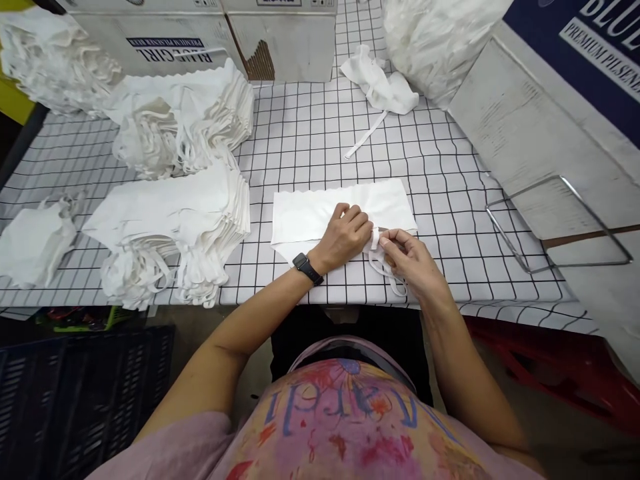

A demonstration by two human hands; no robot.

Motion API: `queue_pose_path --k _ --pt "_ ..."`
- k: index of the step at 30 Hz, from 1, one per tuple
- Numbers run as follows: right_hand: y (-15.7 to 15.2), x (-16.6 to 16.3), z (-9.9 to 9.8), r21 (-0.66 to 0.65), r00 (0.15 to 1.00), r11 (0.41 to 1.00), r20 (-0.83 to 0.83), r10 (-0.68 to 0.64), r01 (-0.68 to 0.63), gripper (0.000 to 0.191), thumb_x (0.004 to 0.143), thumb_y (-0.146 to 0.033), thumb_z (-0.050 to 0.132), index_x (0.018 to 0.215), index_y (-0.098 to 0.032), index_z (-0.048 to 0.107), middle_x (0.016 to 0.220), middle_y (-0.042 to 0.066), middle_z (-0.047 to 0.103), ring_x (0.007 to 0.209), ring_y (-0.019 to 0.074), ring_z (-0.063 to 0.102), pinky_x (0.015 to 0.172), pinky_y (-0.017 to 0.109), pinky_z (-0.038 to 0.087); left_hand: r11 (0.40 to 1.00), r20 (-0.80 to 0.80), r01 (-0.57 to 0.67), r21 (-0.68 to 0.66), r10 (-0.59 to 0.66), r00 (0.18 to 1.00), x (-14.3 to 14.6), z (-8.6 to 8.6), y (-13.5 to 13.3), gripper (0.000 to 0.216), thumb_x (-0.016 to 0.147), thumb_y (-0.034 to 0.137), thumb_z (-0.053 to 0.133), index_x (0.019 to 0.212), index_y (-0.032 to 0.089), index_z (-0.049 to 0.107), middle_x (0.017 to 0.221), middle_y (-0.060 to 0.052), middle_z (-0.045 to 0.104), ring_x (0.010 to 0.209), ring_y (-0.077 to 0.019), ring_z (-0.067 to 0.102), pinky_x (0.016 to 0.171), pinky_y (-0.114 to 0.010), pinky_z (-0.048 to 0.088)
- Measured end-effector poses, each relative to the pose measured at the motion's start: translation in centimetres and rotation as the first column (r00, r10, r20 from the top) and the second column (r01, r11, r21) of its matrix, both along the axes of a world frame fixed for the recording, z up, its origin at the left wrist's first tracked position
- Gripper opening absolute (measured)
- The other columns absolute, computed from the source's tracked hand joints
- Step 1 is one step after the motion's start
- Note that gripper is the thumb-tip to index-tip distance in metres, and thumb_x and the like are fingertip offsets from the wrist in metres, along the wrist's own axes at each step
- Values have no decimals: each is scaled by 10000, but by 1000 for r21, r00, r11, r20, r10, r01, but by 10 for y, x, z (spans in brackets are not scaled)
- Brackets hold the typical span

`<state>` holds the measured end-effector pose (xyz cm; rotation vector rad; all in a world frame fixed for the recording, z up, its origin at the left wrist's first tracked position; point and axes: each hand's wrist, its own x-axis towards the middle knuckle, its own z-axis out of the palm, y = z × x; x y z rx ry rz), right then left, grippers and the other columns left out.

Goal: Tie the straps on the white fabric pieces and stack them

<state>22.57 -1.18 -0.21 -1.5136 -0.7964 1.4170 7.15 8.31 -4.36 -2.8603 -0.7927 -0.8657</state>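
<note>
A flat white cloth piece (pixel 310 212) with elastic straps lies near the front edge of the checked table (pixel 310 133). My left hand (pixel 345 235), a black watch on its wrist, rests on the cloth with its fingers curled, pressing it down. My right hand (pixel 407 253) is closed in a pinch on a white elastic strap (pixel 376 237) at the cloth's lower right edge. More strap loops (pixel 389 275) hang below my right hand.
Two tall stacks of folded white cloth pieces (pixel 175 120) (pixel 170 227) stand at the left. A loose piece with a strap (pixel 380 87) lies at the back. Cardboard boxes (pixel 280 40), a bag of white pieces (pixel 435 40) and a wire frame (pixel 555 227) surround the working spot.
</note>
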Motion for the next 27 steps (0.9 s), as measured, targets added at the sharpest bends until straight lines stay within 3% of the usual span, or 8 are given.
queue_pose_path --k 4,9,12,16,19,22,24,27 --pt "-7 -4 0 30 1000 999 -18 -20 20 417 804 -468 767 1059 -234 535 849 -8 619 557 81 480 438 201 293 997 -16 -12 -72 10 1000 1 1 -1 301 1029 142 442 805 178 640 827 -64 666 863 -211 561 886 -435 402" --pt "-26 4 4 14 992 993 -46 118 -117 482 809 -449 777 1134 -255 479 782 -21 696 482 67 349 442 211 267 997 -75 -44 -56 40 996 2 4 -2 342 1032 134 408 818 175 673 856 -82 686 885 -226 567 902 -449 406" --pt "-53 16 10 26 975 982 125 185 -189 363 882 -480 714 1105 -234 567 800 13 727 525 96 450 493 238 366 996 -124 -51 -72 41 991 3 8 -2 353 1030 133 404 819 171 685 881 -97 695 904 -238 572 912 -459 415" --pt "-98 30 11 35 891 976 416 181 -215 291 943 -478 643 1081 -223 664 935 62 749 742 158 636 610 262 470 990 -188 -32 -140 6 982 1 18 -4 303 1022 156 429 902 162 707 984 -117 707 956 -252 585 896 -441 434" --pt "-124 34 6 -31 832 977 519 195 -210 331 951 -500 623 1132 -233 695 838 40 717 638 150 614 539 263 459 977 -220 17 -215 -65 973 -11 27 -9 223 996 199 507 1095 180 706 1085 -102 709 1001 -250 604 891 -422 453" --pt "-140 31 0 -45 858 987 489 158 -156 393 938 -532 630 1178 -227 691 702 9 657 553 148 587 498 263 482 953 -100 2 -302 -34 994 -34 33 -21 303 949 208 595 1243 193 665 1222 -100 700 1107 -257 621 947 -437 483" --pt "-146 26 -3 5 884 995 461 85 -98 404 914 -538 659 1157 -217 695 769 32 684 607 160 631 518 267 524 935 77 -53 -352 85 993 -52 35 -35 271 950 197 601 1207 178 687 1225 -105 710 1131 -249 638 960 -431 509" --pt "-149 19 -8 43 909 999 414 -34 18 400 892 -511 697 1150 -206 695 772 31 693 594 149 624 537 269 541 875 359 -134 -464 324 876 -81 37 -69 174 963 195 604 1074 172 737 1082 -83 755 1027 -202 691 899 -360 549"
